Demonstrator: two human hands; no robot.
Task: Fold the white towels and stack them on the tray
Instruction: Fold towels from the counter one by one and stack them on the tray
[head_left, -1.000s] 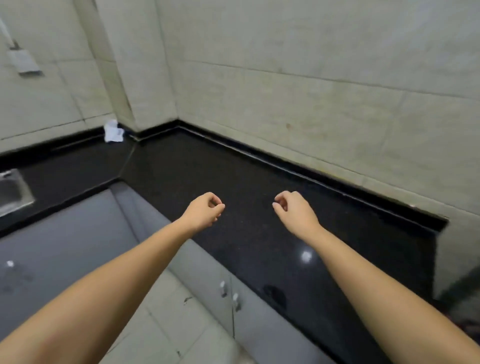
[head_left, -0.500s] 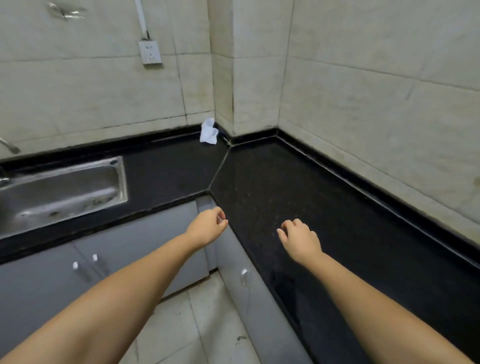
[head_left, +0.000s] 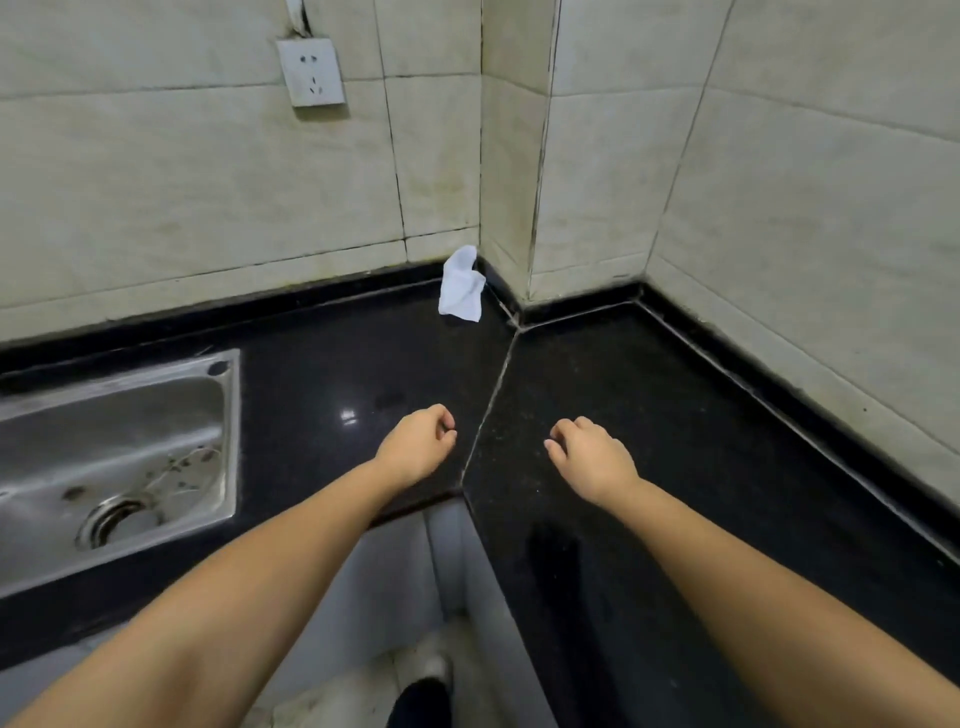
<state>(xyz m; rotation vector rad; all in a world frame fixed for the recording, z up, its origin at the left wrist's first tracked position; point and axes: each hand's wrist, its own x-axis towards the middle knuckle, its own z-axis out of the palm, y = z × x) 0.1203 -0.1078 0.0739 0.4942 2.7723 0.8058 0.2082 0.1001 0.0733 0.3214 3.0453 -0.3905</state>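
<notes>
Fingers on the left hand (head_left: 418, 446) and the right hand (head_left: 589, 457) are curling in loosely and holding nothing — both hands are hovering over the black countertop (head_left: 649, 415). One small white towel (head_left: 460, 286) is lying crumpled far back by the wall corner, well apart from both hands — a steel sink (head_left: 111, 457) is sitting to the left, under a wall socket (head_left: 311, 71).

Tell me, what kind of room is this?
Probably a kitchen. There is a metal sink set in a black countertop, tiled walls with a power socket, and a small white towel in the corner.
</notes>
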